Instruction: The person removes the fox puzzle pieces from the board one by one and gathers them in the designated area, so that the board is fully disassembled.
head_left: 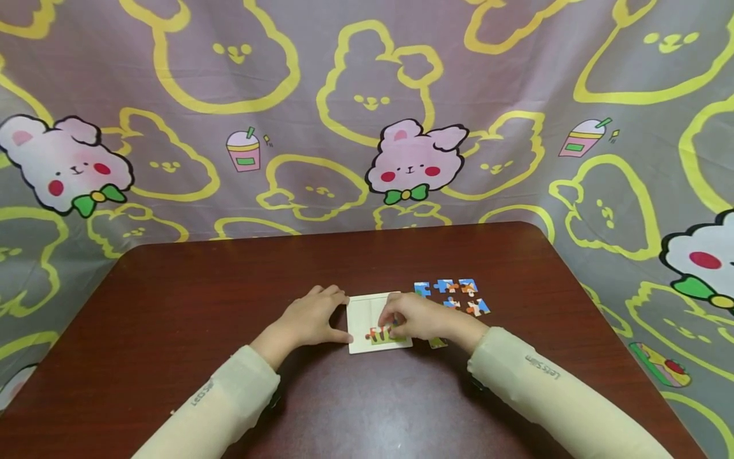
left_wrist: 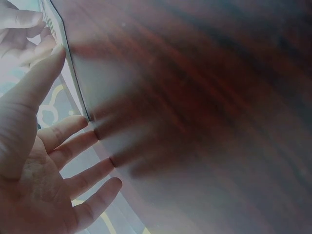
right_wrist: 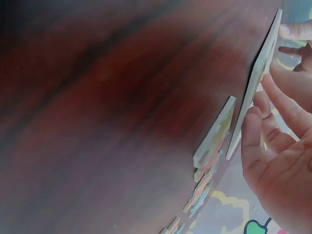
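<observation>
A pale square puzzle board (head_left: 360, 312) lies flat on the table, with striped red, yellow and green puzzle pieces (head_left: 380, 335) along its near side. My left hand (head_left: 309, 319) spreads along the board's left edge. Its thumb touches near the front corner, its index fingertip reaches the far corner, and the other fingers (left_wrist: 80, 183) stay straight and apart. Over the board's right half, my right hand (head_left: 418, 315) pinches a puzzle piece between thumb and index finger, low against the board. Much of that piece is hidden by the fingers. In the right wrist view, the remaining fingers (right_wrist: 251, 126) curl beside the board's edge.
Several loose blue, orange and white puzzle pieces (head_left: 467, 286) lie beyond and right of the board. A green piece (head_left: 438, 343) sits partly under the right wrist. The dark brown table (head_left: 229, 280) ends at a cartoon-printed curtain (head_left: 321, 127).
</observation>
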Available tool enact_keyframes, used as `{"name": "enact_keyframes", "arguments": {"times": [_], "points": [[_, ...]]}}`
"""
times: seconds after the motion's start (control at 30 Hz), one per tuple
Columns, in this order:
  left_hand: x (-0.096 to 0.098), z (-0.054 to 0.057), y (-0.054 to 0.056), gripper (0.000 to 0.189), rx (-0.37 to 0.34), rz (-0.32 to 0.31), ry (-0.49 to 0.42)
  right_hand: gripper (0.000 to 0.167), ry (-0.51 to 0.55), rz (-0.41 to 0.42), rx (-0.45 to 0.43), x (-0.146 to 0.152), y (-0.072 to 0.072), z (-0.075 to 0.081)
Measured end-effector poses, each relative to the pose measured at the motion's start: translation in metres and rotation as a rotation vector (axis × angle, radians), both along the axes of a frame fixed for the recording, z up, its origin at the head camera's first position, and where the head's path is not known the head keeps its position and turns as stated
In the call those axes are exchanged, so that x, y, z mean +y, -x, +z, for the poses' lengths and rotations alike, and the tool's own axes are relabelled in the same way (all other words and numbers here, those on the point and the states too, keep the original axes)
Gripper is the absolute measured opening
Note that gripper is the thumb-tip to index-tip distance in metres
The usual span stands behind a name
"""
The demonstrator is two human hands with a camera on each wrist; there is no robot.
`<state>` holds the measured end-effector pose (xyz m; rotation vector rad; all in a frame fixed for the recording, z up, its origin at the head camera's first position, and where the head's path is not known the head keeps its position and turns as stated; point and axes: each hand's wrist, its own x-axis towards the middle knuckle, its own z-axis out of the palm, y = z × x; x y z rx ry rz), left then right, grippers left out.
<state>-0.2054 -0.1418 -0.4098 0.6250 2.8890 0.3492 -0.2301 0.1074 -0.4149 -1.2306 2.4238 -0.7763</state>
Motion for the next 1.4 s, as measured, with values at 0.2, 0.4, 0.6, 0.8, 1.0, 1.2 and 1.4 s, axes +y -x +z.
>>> {"name": "enact_keyframes", "arguments": {"times": [0.2,0.4,0.6,0.8,1.0,1.2,1.4], "points": [[0.0001,0.0004,-0.0010,0.074,-0.002,-0.001,-0.008,0.016,-0.033,-0.001,0.004,-0.0030,-0.0012,0.0006],[0.0004,0.0011,-0.0011,0.073,0.004,-0.005,-0.012,0.016,-0.039,-0.015,0.001,-0.0037,-0.0027,0.0013],[0.0001,0.0005,-0.0007,0.073,0.008,-0.008,-0.012,0.017,-0.003,-0.033,-0.070,-0.0025,-0.0025,-0.0004],[-0.0002,-0.0005,-0.0006,0.072,0.015,-0.013,-0.018,0.017,0.052,-0.046,-0.177,-0.0011,-0.0014,-0.0017],[-0.0002,-0.0005,-0.0009,0.073,0.009,-0.006,-0.012,0.013,0.087,-0.033,-0.187,-0.0023,-0.0001,-0.0003],[-0.0004,-0.0006,-0.0009,0.073,0.004,-0.001,-0.012,0.010,0.106,-0.020,-0.203,-0.0037,-0.0007,0.0009],[-0.0010,-0.0007,-0.0011,0.074,-0.003,-0.003,-0.016,0.009,0.121,-0.023,-0.225,-0.0053,-0.0015,0.0013]]}}
